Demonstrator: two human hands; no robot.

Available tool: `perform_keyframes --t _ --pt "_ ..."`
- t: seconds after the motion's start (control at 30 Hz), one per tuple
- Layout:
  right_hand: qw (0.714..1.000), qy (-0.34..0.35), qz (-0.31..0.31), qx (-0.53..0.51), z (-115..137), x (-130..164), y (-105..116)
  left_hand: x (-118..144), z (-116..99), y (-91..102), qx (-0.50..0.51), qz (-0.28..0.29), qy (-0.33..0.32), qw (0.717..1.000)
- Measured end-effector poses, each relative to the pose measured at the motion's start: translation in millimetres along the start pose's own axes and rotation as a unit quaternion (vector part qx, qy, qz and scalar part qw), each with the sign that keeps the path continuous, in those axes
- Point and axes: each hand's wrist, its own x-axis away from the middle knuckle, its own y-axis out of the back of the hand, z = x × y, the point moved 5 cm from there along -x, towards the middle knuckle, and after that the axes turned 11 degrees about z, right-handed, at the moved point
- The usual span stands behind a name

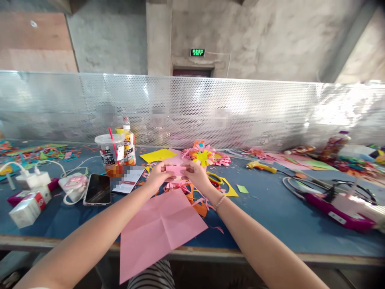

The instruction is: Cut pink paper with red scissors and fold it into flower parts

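Between my two hands is a small piece of pink paper (175, 171), held up over the table. My left hand (159, 175) pinches its left edge. The right edge is gripped by the fingers of my right hand (195, 175). Below them a large creased pink sheet (164, 226) lies partly over the table's front edge. Pink paper strips (177, 185) and orange paper scraps (200, 208) sit just under my hands. Behind them is a paper flower (205, 157) with a yellow middle. Yellow-handled scissors (215, 178) lie beside my right wrist, partly hidden.
A drink cup (111, 154) with a straw and a bottle (129, 146) stand at the left, near a phone (98, 189). On the right lie a yellow glue gun (261, 166) and a purple power strip (338, 214) with cables. A perforated metal screen (255, 116) runs behind the table.
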Motion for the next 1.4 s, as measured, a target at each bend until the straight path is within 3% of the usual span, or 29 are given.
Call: perform_keyframes --t 0.53,0.9,1.4 --pt "1.0 0.004 -0.01 0.004 -2 2 -1 -4 7 -1.7 0.023 0.003 0.013 1.0" --pt "0.975 0.071 -0.005 0.209 20 8 -5 2 1 -9.8 -0.023 0.042 0.005 0.999" --pt "0.989 0.067 0.022 0.131 15 5 -7 5 -10 -14.0 -0.094 0.056 -0.018 0.994"
